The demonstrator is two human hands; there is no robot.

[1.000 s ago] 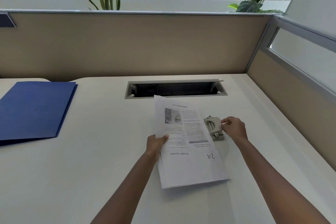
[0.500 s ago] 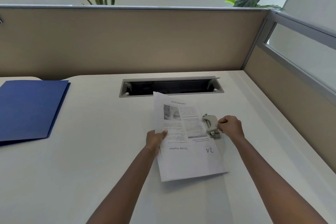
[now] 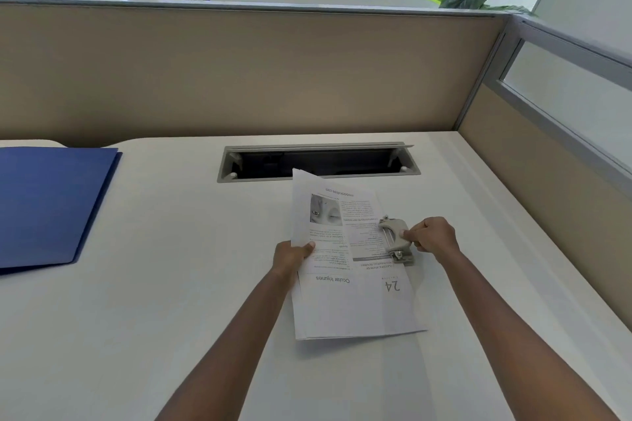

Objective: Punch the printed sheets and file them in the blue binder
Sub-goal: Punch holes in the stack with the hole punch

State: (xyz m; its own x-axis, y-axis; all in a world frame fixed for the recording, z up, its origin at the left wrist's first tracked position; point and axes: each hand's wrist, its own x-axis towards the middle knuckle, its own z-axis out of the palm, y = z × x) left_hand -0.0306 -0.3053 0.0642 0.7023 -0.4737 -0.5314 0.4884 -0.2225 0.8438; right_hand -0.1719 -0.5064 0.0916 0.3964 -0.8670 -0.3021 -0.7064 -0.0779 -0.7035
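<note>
Status: punching stage, filing not begun. The printed sheets [image 3: 349, 270] lie as one stack near the middle of the desk [image 3: 171, 301], print facing away from the person, far end just short of the cable slot [image 3: 318, 161]. The left long edge is lifted off the desk; the right long edge lies at the hole punch [image 3: 393, 236], which overlaps that margin partway along its length. Left hand [image 3: 292, 256]: thumb on top of the stack, fingers underneath and hidden, pinching the left edge to steady it and feed it sideways. Right hand [image 3: 432, 237]: fingers curled into a loose fist around the punch's handle end, thumb laid on the lever. Whether the lever is pressed down or only held, I cannot tell from this angle. No holes are visible along the exposed margin (the part under the punch is hidden, so a punch may or may not have gone through). The blue binder [image 3: 51, 205] lies flat and closed at the far left of the desk, well apart from the sheets and from both hands, with nothing filed in it as far as its closed cover shows. Judgement: alignment of paper in punch is about done. Left to do: press the lever fully, withdraw the stack, check the holes, carry the sheets across to the binder, open it, and seat the sheets inside. Roughly the first third of the task. Risk noted: the raised left edge could skew the stack in the punch mouth.
</note>
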